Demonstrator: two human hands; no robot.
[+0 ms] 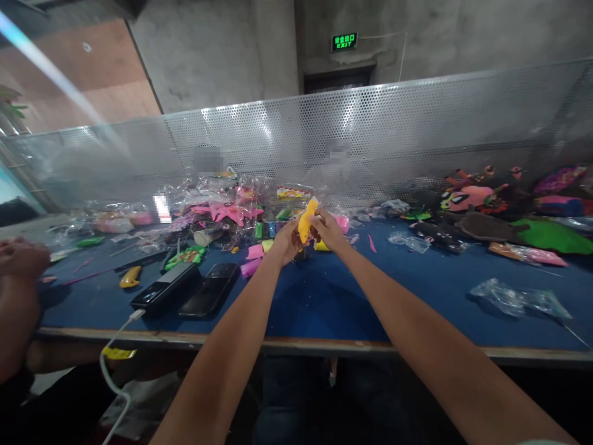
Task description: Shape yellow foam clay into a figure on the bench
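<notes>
Above the blue tabletop [324,309], a lump of yellow modelling clay [306,221] is held up between my two hands. My left hand [288,242] grips it from the left side, fingers curled behind it. On the other side, the fingers of my right hand [328,227] pinch its edge. The lump is long and upright, with a narrower lower end. Around my hands lie small packs of coloured clay, including a pink pack [251,267] near my left wrist and another pink pack [341,223] behind my right hand.
A power bank [164,287] with a white cable and a dark phone [210,290] lie left of my arms. Clear plastic bags and a pink star shape [231,212] pile up behind. Crumpled film [519,298] lies right. Another person's hand [21,256] rests at the far left.
</notes>
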